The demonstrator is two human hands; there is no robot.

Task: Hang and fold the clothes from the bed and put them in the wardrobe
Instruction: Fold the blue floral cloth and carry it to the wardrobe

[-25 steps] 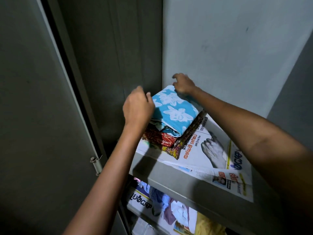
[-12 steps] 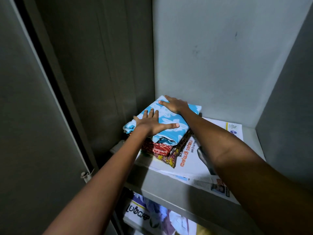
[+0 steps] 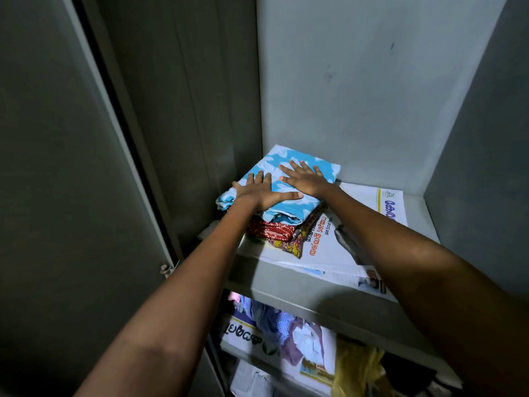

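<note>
A folded blue cloth with white flowers [image 3: 274, 164] tops a small stack in the back left corner of the grey wardrobe shelf [image 3: 286, 285]. Under it lie a folded red patterned cloth [image 3: 272, 232] and a yellow patterned one [image 3: 292, 246]. My left hand [image 3: 262, 193] lies flat on the near left part of the blue cloth, fingers spread and straight. My right hand [image 3: 305, 180] presses flat on the cloth's middle, just beside the left hand. Both forearms reach in from below.
A newspaper [image 3: 369, 224] lines the shelf under the stack and to its right. The wardrobe door [image 3: 63, 181] stands open at the left. On the shelf below lie more newspaper [image 3: 243, 333], loose clothes [image 3: 300, 336] and a yellow garment [image 3: 355, 365].
Both hands came down from the stack's edges and flattened on top of the blue cloth. My right hand slid from the far corner toward the middle.
</note>
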